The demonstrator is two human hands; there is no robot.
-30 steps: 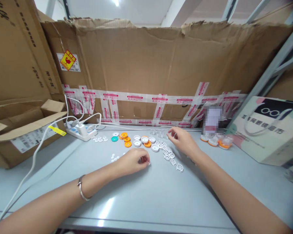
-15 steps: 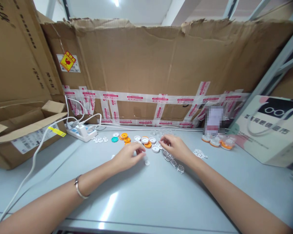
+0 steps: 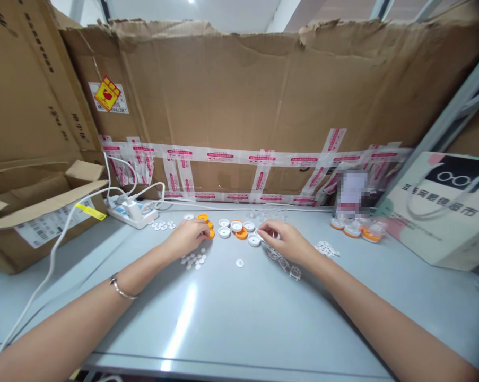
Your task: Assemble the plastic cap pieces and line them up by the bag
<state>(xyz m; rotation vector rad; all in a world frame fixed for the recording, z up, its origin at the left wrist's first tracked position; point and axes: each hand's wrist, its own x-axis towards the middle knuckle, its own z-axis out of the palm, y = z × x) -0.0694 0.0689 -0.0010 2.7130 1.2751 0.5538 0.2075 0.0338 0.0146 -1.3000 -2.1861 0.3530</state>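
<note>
My left hand (image 3: 186,237) is at the small stack of orange round caps (image 3: 202,218), its fingers closed on the edge of the lowest orange cap (image 3: 211,233). My right hand (image 3: 284,237) hovers over a row of white spoked plastic pieces (image 3: 284,263), thumb and fingers pinched together; what lies between the tips is too small to make out. Between the hands sit several white round caps (image 3: 224,232) and an orange cap (image 3: 241,233). A single small white disc (image 3: 240,263) lies in front of them. Beneath my left wrist are several small white discs (image 3: 193,260).
A power strip (image 3: 133,213) with white cables stands at the left beside an open cardboard box (image 3: 44,223). Clear domed pieces with orange bases (image 3: 372,233) and a paper bag (image 3: 438,212) are at the right. A large carton (image 3: 223,106) walls off the back.
My left hand has moved left from beside the single white disc to the orange caps, uncovering the small white discs and hiding the teal disc. My right hand has barely moved.
</note>
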